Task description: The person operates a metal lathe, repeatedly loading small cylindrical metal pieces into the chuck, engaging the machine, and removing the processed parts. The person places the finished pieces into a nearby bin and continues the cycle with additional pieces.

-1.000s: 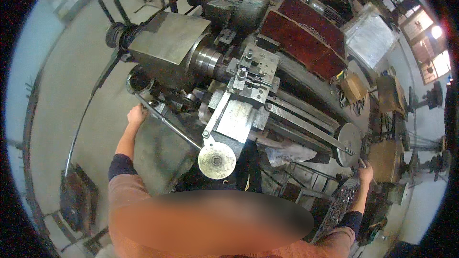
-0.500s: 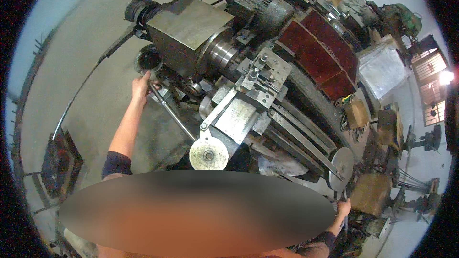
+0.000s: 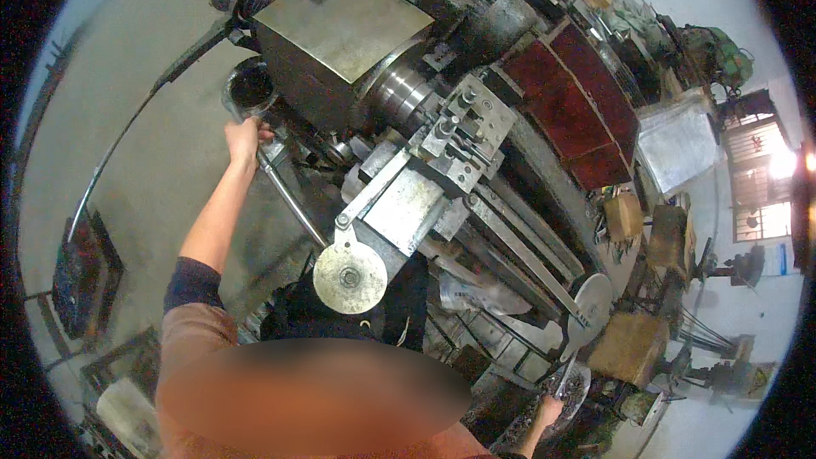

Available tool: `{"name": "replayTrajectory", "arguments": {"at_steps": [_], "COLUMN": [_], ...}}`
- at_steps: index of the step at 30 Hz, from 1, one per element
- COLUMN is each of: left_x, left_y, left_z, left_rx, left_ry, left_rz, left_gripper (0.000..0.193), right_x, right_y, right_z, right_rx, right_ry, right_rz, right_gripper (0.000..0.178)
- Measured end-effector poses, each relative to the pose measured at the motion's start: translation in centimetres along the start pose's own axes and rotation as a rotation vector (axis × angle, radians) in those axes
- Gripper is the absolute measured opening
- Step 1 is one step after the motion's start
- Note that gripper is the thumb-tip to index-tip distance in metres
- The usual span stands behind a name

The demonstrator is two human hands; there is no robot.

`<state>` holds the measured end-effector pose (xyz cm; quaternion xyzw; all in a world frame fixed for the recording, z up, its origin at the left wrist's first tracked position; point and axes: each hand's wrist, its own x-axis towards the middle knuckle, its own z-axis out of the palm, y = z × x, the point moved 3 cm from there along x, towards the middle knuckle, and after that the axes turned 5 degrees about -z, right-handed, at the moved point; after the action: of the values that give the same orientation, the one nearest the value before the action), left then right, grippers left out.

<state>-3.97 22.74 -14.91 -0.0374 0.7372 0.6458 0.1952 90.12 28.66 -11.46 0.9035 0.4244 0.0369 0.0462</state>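
Observation:
A small metal lathe-like machine with a box-shaped head (image 3: 344, 21) and a steel spindle (image 3: 404, 92) lies before me. At its far left, my left hand (image 3: 244, 139) is closed beside the rim of a dark round tube (image 3: 252, 85); what its fingers hold is hidden. Just below that hand runs a long steel rod (image 3: 289, 195) toward a round pale disc (image 3: 349, 277). At the lower right, my right hand (image 3: 551, 410) grips a lever (image 3: 563, 376) that reaches down from a second disc (image 3: 593, 306). Between the hands sits a tool block (image 3: 472, 132) on the slide.
Behind the spindle are a motor (image 3: 467, 4) and a dark red panel (image 3: 569, 98). Cardboard boxes (image 3: 633, 348) stand along the right. A basin of metal shavings (image 3: 574, 387) lies beneath the lever. At the left, a thin curved rod (image 3: 127, 132) stretches over the floor.
My right hand has swung the lever down and to the left. My left hand stays near the tube rim, its fingers now more curled. The view has shifted slightly.

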Motion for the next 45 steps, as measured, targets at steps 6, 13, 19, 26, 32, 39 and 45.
{"name": "replayTrajectory", "arguments": {"at_steps": [6,13,19,26,32,39,45], "left_x": [-0.1,-2.0,-2.7,-2.8,-1.1,5.9,7.7], "left_y": [0.5,2.3,2.6,2.6,1.0,-4.0,-6.7], "left_z": [0.2,0.6,1.4,1.9,-0.6,-6.1,-2.7], "left_rx": [0.068,0.056,-0.015,0.062,-0.022,1.046,1.415], "left_ry": [-0.022,0.007,0.016,0.013,-0.269,-0.099,-0.361], "left_rz": [0.125,0.074,0.119,0.088,-0.014,0.463,0.741], "left_gripper": [0.013,0.014,0.014,0.014,0.026,0.045,0.027], "right_x": [-2.8,-1.9,7.9,18.3,10.9,-6.5,-10.6], "right_y": [-2.8,-1.8,0.0,-3.5,-4.1,-7.3,-13.2], "right_z": [-2.6,-1.0,0.5,-2.2,-2.2,0.4,-6.4], "right_rx": [0.031,-0.016,-0.339,-0.303,-0.008,0.527,0.631], "right_ry": [-0.051,0.07,0.362,0.295,0.431,0.135,0.294], "right_rz": [-0.023,-0.041,-0.271,-0.105,-0.307,-0.367,-0.551], "right_gripper": [0.038,0.036,0.027,0.028,0.05,0.058,0.043]}}
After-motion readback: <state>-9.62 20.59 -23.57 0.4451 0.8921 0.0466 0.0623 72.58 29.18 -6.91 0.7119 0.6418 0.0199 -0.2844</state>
